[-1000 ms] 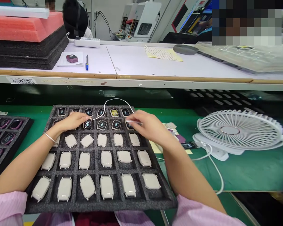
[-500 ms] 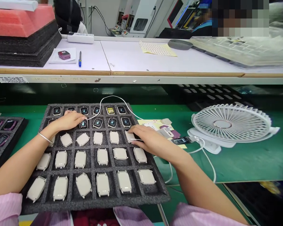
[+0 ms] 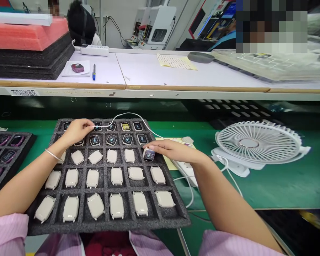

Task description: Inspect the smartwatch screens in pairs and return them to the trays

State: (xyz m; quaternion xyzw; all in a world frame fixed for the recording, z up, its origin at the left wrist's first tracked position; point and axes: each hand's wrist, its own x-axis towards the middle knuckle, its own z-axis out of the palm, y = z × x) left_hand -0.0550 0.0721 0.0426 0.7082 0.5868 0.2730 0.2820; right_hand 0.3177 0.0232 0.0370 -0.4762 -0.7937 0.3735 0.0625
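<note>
Head view: a green counter (image 3: 272,190) bears a black foam compartment tray (image 3: 114,227). Left hand (image 3: 78,131) pinches thin white cable (image 3: 128,113); right hand (image 3: 173,150) has closed grip on tilted, pale-cased square watch (image 3: 149,155), third row. Step seems watch-turning; next move calls for gentle levelling.

- single view: worn on head, facing forward and down
- nearest: pink sleeves (image 3: 9,229), 8 and 5 o'clock
- close: foam tray (image 3: 109,228), 8
- mid: fan (image 3: 269,144), 3
- farther: white shelf (image 3: 154,76), 12; machine (image 3: 161,23) beyond

Free room over near half of tray (image 3: 109,227), white cable (image 3: 128,113) beyond
</note>
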